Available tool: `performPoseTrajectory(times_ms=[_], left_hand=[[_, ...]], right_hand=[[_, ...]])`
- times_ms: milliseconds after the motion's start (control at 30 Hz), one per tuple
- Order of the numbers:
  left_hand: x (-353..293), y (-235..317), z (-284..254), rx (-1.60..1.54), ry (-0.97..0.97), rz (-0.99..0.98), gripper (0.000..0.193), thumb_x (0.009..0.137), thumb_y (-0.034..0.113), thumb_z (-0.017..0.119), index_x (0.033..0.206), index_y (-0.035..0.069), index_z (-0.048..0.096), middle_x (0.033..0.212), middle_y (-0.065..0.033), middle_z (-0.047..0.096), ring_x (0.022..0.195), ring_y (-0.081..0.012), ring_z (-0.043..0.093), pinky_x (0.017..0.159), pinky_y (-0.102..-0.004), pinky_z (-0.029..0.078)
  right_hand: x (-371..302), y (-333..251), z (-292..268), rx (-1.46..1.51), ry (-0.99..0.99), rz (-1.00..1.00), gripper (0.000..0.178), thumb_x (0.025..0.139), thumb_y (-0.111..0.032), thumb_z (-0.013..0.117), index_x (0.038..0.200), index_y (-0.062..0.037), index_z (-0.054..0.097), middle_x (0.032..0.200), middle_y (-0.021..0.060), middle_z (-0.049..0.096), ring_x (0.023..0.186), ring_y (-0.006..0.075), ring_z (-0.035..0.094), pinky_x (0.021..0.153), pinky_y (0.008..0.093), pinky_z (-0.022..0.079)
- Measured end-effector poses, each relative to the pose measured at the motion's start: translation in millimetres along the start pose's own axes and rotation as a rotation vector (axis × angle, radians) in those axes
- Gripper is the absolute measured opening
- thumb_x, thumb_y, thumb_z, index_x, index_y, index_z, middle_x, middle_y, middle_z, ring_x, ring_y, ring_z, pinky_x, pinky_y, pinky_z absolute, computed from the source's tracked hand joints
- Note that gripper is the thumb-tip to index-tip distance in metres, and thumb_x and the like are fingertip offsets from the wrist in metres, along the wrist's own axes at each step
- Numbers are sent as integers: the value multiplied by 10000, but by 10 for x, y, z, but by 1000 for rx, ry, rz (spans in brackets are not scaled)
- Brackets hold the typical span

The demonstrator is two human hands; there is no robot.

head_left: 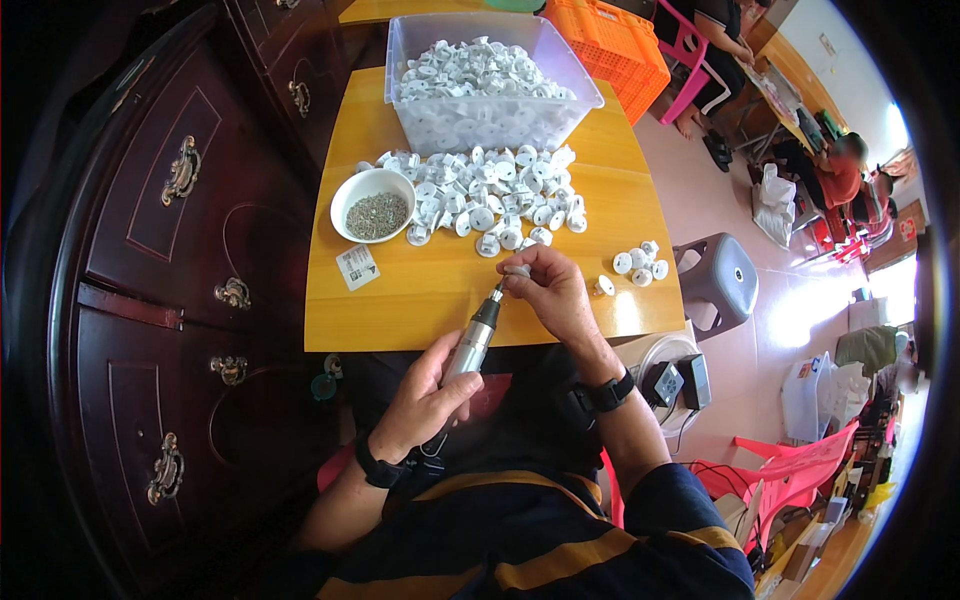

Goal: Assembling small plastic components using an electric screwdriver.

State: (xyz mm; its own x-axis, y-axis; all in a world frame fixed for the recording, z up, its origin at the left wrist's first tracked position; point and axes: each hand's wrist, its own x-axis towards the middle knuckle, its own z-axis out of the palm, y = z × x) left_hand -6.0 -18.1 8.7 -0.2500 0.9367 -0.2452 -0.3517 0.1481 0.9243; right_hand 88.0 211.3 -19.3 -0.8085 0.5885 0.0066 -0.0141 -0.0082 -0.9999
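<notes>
a small white plastic part (519, 271) is held at the near middle of the desk (420, 300), pinched between the fingertips of the right hand (555, 292). the tip of a silver electric screwdriver (477, 335) is pressed against this part. the body of the tool is gripped by the left hand (425, 400), which is closed around its lower end, and the tool is tilted up toward the part. the step in hand is judged to be the driving of a screw into the part; for the next move, the tool must be kept straight on the screw and the part must be held firm so it does not turn.

just beyond the hands, a loose pile of the same white parts (495, 205) is spread on the desk, and a smaller group of parts (640, 263) is placed apart at the right. a white bowl (373, 205) filled with small grey screws is seen at the left of the pile. near the bowl, a small flat white packet (357, 267) with a dark mark is laid on the desk. behind the pile, a clear plastic box (490, 80) full of white parts is standing, and an orange crate (610, 45) is seen further back. a dark wooden cabinet (180, 250) is at the left.
</notes>
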Motion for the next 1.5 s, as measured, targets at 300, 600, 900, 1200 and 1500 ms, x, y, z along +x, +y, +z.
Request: performPoseTrajectory(times_ms=[300, 600, 900, 1200, 1500], left_hand=[[-16, 49, -11, -10, 72, -23, 662, 992, 210, 645, 1538, 1, 334, 976, -77, 625, 690, -89, 587, 610, -224, 496], [34, 110, -50, 14, 77, 71, 625, 995, 223, 641, 1503, -31, 382, 982, -77, 609, 693, -104, 571, 620, -234, 476], [-8, 87, -67, 22, 104, 68, 632, 991, 242, 657, 1502, -20, 392, 975, -69, 624, 682, -97, 578, 606, -228, 465], [0, 81, -93, 41, 138, 61, 608, 993, 238, 653, 1495, -3, 409, 957, -60, 628, 671, -89, 573, 602, -216, 457], [30, 77, -91, 38, 107, 74, 581, 1003, 203, 640, 1486, -17, 405, 951, -60, 621, 675, -88, 571, 607, -222, 465]], right_hand=[[42, 96, -90, -28, 121, -16, 163, 962, -89, 683, 1106, -14, 665, 917, 10, 693, 836, 72, 657, 748, 234, 531], [73, -221, -271, -548, 98, -90, 162, 919, -118, 707, 1063, -47, 733, 939, 82, 719, 770, 154, 701, 704, 299, 557], [-371, -337, -288, -1021, 331, -291, 166, 864, -79, 731, 1028, -71, 749, 1028, 145, 710, 823, 296, 711, 737, 367, 569], [-882, -320, -37, -520, -366, -39, 91, 914, -30, 718, 1003, -16, 704, 852, 57, 692, 770, 134, 664, 700, 280, 535], [-983, 823, 419, -1299, -740, -113, 152, 889, -93, 600, 980, -59, 718, 998, 189, 716, 904, 346, 717, 779, 450, 575]])
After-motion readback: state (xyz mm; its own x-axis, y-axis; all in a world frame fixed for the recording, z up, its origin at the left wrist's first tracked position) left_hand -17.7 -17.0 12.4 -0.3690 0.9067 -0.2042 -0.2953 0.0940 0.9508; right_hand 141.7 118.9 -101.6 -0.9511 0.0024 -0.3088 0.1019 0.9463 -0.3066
